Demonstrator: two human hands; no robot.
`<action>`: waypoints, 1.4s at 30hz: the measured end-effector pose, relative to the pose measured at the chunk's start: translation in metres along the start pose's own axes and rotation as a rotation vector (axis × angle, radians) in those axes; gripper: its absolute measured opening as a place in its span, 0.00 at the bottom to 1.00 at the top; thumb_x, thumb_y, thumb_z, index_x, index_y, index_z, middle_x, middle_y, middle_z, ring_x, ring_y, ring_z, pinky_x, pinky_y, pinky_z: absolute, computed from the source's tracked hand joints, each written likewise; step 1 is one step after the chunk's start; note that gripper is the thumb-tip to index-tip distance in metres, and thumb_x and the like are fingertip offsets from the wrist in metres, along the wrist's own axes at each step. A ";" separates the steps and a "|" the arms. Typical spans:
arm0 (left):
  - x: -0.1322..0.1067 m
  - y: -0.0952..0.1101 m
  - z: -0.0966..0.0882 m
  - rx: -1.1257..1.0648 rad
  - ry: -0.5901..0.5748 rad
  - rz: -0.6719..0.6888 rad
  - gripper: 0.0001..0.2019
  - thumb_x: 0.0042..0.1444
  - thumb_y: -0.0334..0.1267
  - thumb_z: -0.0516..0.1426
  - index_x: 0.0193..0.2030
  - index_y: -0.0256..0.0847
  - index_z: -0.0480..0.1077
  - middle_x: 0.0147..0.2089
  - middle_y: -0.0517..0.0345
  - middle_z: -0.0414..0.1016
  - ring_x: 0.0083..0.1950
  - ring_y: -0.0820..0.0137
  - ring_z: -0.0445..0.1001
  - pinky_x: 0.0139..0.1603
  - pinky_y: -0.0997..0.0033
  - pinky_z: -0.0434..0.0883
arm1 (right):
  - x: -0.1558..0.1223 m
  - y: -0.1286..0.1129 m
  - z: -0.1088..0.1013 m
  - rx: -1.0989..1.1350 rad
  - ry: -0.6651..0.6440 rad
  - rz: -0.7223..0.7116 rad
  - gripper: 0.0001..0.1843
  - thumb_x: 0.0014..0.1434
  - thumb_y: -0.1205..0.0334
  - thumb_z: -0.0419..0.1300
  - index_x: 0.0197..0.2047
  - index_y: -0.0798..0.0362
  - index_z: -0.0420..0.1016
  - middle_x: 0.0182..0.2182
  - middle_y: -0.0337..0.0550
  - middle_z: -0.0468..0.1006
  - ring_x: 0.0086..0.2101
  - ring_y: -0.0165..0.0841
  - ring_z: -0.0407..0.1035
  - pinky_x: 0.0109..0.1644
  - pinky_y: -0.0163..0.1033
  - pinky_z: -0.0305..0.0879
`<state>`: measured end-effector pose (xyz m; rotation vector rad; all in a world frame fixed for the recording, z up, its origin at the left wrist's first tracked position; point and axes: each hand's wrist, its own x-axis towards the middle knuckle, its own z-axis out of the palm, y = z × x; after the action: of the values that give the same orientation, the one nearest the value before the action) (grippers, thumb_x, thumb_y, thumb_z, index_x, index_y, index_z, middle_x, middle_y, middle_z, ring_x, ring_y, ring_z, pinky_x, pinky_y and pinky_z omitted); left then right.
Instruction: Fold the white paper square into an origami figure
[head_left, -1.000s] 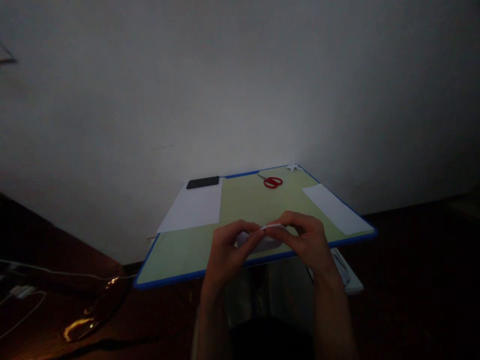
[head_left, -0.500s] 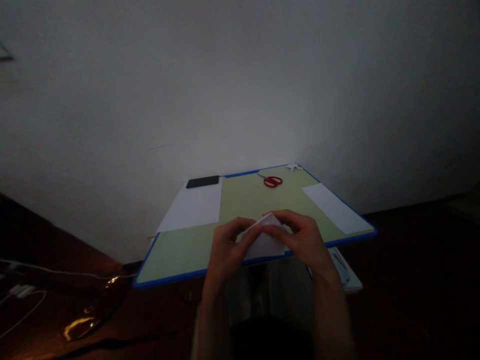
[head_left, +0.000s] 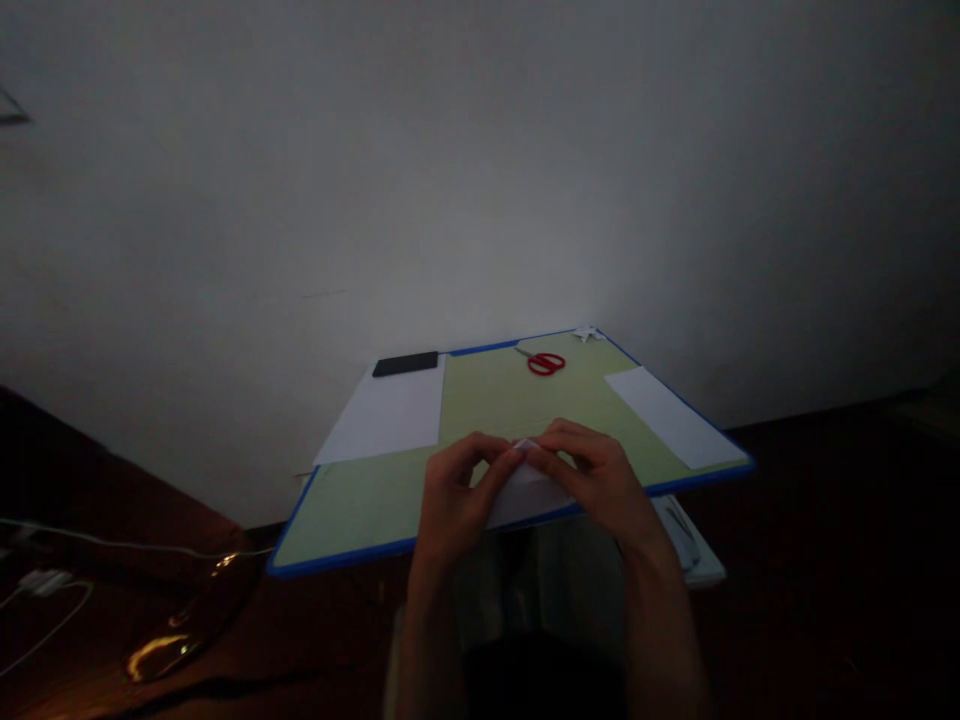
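Observation:
A folded piece of white paper (head_left: 517, 499) is held at the near edge of the green tabletop (head_left: 375, 500). My left hand (head_left: 461, 490) pinches its upper edge from the left, with thumb and fingers closed. From the right, my right hand (head_left: 592, 475) pinches the same edge, and the two thumbs almost meet at the paper's small peak. The fingers hide much of the upper part of the sheet. Beyond the hands lies a pair of red-handled scissors (head_left: 546, 364), its blades pointing left.
A white sheet (head_left: 390, 410) lies on the left under a dark flat phone-like object (head_left: 405, 364). Another white sheet (head_left: 671, 415) lies along the right edge. A white paper star (head_left: 587, 334) sits at the far right corner. The wall (head_left: 480, 200) rises behind.
The paper's top corner, which stood up above my thumbs, now sits lower and bent between my fingertips. My right hand has shifted slightly left. The things on the table have stayed put.

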<state>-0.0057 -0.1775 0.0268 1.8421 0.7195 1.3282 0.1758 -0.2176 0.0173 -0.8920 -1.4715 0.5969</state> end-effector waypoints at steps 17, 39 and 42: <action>0.000 0.008 -0.005 0.136 -0.078 -0.085 0.10 0.66 0.42 0.60 0.33 0.42 0.70 0.25 0.65 0.70 0.26 0.74 0.67 0.27 0.75 0.62 | -0.003 0.001 -0.006 -0.045 -0.068 0.063 0.15 0.66 0.49 0.67 0.33 0.49 0.85 0.28 0.39 0.73 0.31 0.32 0.67 0.35 0.39 0.62; 0.004 -0.003 -0.009 0.196 0.014 -0.064 0.09 0.66 0.43 0.58 0.36 0.43 0.67 0.27 0.65 0.69 0.27 0.73 0.67 0.27 0.75 0.61 | 0.001 0.006 -0.010 -0.147 -0.018 -0.010 0.11 0.69 0.56 0.65 0.34 0.50 0.81 0.31 0.39 0.75 0.33 0.33 0.69 0.38 0.39 0.66; 0.004 -0.001 -0.010 0.214 0.021 0.006 0.07 0.67 0.41 0.58 0.37 0.42 0.71 0.32 0.60 0.76 0.33 0.71 0.73 0.34 0.73 0.67 | 0.002 0.004 -0.009 -0.217 0.036 -0.090 0.10 0.70 0.59 0.62 0.36 0.49 0.80 0.34 0.40 0.75 0.36 0.34 0.71 0.41 0.39 0.67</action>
<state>-0.0135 -0.1709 0.0298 2.0010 0.8969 1.3183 0.1858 -0.2154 0.0161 -0.9927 -1.5545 0.3573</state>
